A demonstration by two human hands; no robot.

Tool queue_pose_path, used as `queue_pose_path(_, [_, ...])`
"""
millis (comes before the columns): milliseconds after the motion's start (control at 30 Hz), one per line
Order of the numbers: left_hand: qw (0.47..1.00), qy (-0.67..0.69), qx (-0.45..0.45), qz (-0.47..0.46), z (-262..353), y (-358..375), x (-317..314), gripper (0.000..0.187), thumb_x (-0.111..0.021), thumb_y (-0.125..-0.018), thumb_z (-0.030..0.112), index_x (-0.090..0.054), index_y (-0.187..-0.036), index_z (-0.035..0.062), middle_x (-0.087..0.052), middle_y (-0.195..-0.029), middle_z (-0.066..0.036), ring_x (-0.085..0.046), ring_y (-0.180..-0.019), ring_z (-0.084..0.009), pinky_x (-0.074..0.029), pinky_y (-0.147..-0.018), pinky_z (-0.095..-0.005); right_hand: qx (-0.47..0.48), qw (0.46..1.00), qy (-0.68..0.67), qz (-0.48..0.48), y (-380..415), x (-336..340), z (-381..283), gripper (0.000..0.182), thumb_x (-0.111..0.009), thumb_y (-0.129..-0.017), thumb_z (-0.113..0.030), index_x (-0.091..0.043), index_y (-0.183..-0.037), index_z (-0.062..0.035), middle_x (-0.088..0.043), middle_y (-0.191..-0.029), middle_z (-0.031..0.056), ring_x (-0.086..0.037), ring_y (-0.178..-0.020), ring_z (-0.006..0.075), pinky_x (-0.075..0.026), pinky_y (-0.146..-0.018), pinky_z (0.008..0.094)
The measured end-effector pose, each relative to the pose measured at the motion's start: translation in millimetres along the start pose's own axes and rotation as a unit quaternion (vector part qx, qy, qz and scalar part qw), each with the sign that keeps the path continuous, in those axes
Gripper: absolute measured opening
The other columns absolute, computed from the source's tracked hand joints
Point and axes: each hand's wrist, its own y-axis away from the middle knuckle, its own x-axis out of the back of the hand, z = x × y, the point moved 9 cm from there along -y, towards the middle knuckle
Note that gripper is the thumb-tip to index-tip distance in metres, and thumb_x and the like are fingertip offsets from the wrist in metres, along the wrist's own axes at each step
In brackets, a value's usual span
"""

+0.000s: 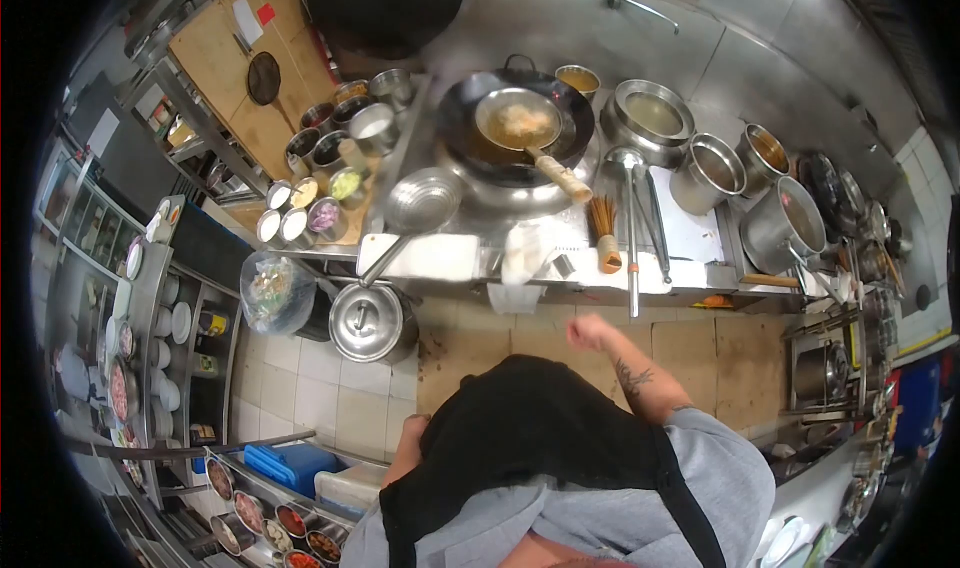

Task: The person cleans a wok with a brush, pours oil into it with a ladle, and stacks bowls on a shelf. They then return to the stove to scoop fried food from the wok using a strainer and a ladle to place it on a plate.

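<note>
My right hand (590, 333) hangs in front of the stove's edge, its fingers curled in and nothing visible in them. Nearest to it are the long-handled ladle (632, 238) and the bamboo brush (605, 236) on the counter. Low at my side is my left hand (413, 430), close to the black apron (530, 418); its fingers are mostly hidden. On the stove, a strainer (500, 108) with a wrapped handle rests across the black wok (463, 133). Pale food (527, 121) lies in this strainer, above brownish liquid in the wok.
A perforated ladle (423, 200) lies left of the wok, near white cloths (425, 258). Below stands a lidded pot (365, 323) beside a plastic bag (273, 290) of scraps. Seasoning containers (325, 215) crowd the left; metal pots (707, 175) line the right.
</note>
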Motion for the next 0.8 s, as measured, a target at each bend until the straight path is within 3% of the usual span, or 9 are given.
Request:
queue_pose_path(33, [0.999, 0.043, 0.026, 0.001, -3, 5, 0, 0.033, -0.061, -0.085, 0.019, -0.064, -0.103, -0.0087, -0.067, -0.095, -0.022, -0.066, -0.086, -0.0305, -0.050, -0.075, -0.0419, -0.038, 0.998, 0.048, 0.024, -4, -9, 42, 0.032, -0.055, -0.088, -0.027, -0.066, -0.072, -0.0020, -0.063, -0.066, 0.0111, -0.058, -0.054, 0.0203, -0.047, -0.051, 0.0356])
queue_pose_path(67, [0.995, 0.086, 0.051, 0.002, 0, 13, 2, 0.033, -0.061, -0.085, 0.019, -0.064, -0.104, -0.0076, -0.067, -0.097, -0.022, -0.066, -0.087, -0.0310, -0.050, -0.076, -0.0414, -0.037, 0.987, 0.156, -0.014, -18, -24, 83, 0.032, -0.056, -0.088, -0.029, -0.067, -0.076, -0.0014, -0.066, -0.071, 0.0120, -0.061, -0.059, 0.0220, -0.049, -0.054, 0.0375])
queue_pose_path(133, [0.988, 0.127, 0.092, 0.005, 4, 18, 3, 0.033, -0.062, -0.085, 0.019, -0.065, -0.105, -0.0066, -0.067, -0.101, -0.021, -0.065, -0.089, -0.0315, -0.050, -0.078, -0.0408, -0.096, 0.968, 0.228, -0.043, -27, -35, 156, 0.032, -0.055, -0.088, -0.030, -0.066, -0.080, -0.0012, -0.066, -0.076, 0.0125, -0.062, -0.061, 0.0219, -0.050, -0.054, 0.0379])
queue_pose_path(267, [0.986, 0.128, 0.104, 0.031, 2, 11, 15, 0.035, -0.062, -0.085, 0.020, -0.064, -0.106, -0.0084, -0.066, -0.105, -0.022, -0.064, -0.093, -0.0313, -0.049, -0.080, -0.0413, -0.212, 0.970, 0.118, 0.003, -17, -9, 236, 0.032, -0.054, -0.089, -0.031, -0.066, -0.089, -0.0009, -0.067, -0.088, 0.0136, -0.063, -0.065, 0.0218, -0.052, -0.055, 0.0387])
queue_pose_path(433, [0.993, 0.104, 0.059, 0.003, 17, 11, 22, 0.037, -0.063, -0.086, 0.018, -0.061, -0.110, -0.0098, -0.065, -0.106, -0.022, -0.062, -0.095, -0.0323, -0.049, -0.081, -0.0422, -0.200, 0.974, -0.010, 0.108, 15, 28, 229, 0.031, -0.053, -0.091, -0.029, -0.061, -0.100, -0.0004, -0.066, -0.093, 0.0142, -0.064, -0.069, 0.0225, -0.053, -0.056, 0.0397])
queue_pose_path(500, [0.986, 0.145, 0.086, 0.010, 30, 14, 28, 0.037, -0.062, -0.086, 0.016, -0.060, -0.112, -0.0091, -0.065, -0.106, -0.021, -0.062, -0.093, -0.0323, -0.048, -0.080, -0.0427, -0.195, 0.971, -0.043, 0.130, 15, 31, 229, 0.031, -0.052, -0.091, -0.028, -0.060, -0.102, 0.0005, -0.066, -0.090, 0.0141, -0.064, -0.068, 0.0229, -0.053, -0.056, 0.0403])
queue_pose_path(600, [0.950, 0.267, 0.158, 0.034, 40, 11, 32, 0.036, -0.062, -0.086, 0.015, -0.059, -0.113, -0.0088, -0.064, -0.103, -0.019, -0.062, -0.084, -0.0308, -0.049, -0.073, -0.0438, -0.177, 0.976, -0.053, 0.114, 10, 14, 218, 0.030, -0.054, -0.091, -0.024, -0.060, -0.107, -0.0003, -0.066, -0.087, 0.0144, -0.063, -0.065, 0.0246, -0.052, -0.055, 0.0391])
queue_pose_path(800, [0.951, 0.238, 0.200, -0.007, 91, 23, 51, 0.031, -0.060, -0.088, 0.018, -0.059, -0.114, 0.0010, -0.061, -0.094, -0.011, -0.057, -0.070, -0.0226, -0.046, -0.059, -0.0386, -0.103, 0.990, 0.090, 0.043, -3, -30, 187, 0.032, -0.055, -0.090, -0.023, -0.060, -0.113, -0.0001, -0.067, -0.090, 0.0150, -0.064, -0.067, 0.0255, -0.052, -0.056, 0.0382])
